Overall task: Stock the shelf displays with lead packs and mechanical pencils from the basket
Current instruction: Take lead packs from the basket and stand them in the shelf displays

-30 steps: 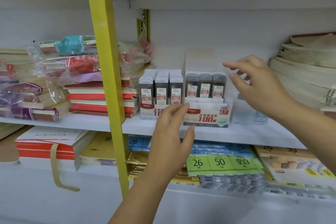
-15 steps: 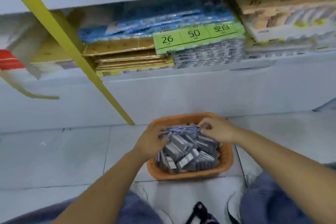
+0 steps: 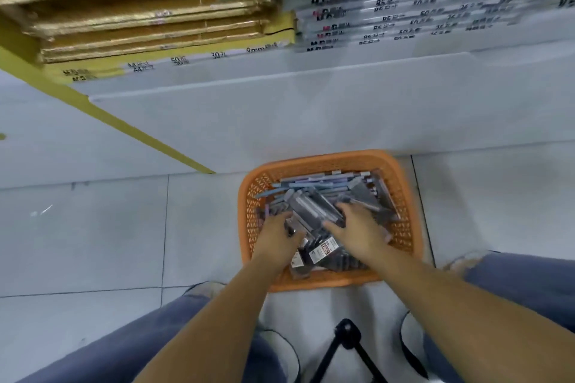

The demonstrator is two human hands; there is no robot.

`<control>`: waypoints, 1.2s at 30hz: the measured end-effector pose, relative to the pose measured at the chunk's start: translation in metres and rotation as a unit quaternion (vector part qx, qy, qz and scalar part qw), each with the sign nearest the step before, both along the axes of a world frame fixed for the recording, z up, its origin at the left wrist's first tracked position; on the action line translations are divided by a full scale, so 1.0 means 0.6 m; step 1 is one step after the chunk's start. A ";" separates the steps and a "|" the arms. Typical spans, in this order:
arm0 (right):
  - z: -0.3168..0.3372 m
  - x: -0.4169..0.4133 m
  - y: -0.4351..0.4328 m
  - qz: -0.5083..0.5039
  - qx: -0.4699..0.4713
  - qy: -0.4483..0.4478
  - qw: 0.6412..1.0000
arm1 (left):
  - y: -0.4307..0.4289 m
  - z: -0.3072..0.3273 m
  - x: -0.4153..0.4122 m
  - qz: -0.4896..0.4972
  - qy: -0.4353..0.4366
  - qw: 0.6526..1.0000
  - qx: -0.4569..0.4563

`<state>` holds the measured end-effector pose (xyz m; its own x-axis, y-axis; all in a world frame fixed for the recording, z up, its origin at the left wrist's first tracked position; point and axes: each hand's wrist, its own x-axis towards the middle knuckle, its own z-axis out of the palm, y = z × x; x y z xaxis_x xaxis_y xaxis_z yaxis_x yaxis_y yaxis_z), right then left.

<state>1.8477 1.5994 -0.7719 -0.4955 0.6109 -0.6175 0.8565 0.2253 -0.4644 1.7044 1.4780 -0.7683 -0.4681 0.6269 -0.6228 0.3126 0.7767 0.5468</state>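
Grey lead packs [image 3: 314,210] are gripped between the left hand [image 3: 277,238] and the right hand [image 3: 357,233], fingers curled round them, inside the orange basket [image 3: 326,158]; the basket is set on the tiled floor [image 3: 93,242] against the shelf base [image 3: 311,102]. Slim mechanical pencils [image 3: 311,184] are piled along its far side.

From the shelf displays a second ago, the left hand [image 3: 277,236] and right hand [image 3: 357,230] have dropped into the basket [image 3: 326,158], lower centre, closing together on grey lead packs [image 3: 314,211].
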 end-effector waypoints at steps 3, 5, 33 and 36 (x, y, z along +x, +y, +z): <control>-0.013 -0.021 0.001 0.014 0.005 -0.040 0.999 | 0.019 -0.014 -0.004 0.065 -0.001 0.998 0.012; -0.015 -0.029 0.008 -0.008 -0.018 -0.023 1.000 | 0.027 -0.020 -0.009 0.089 0.007 0.996 0.021; 0.129 0.029 -0.016 -0.270 -0.243 0.267 0.893 | 0.036 0.113 0.037 0.262 -0.374 0.876 0.156; 0.171 0.027 -0.005 -0.279 -0.249 0.311 0.874 | 0.035 0.172 0.021 0.268 -0.368 0.867 0.201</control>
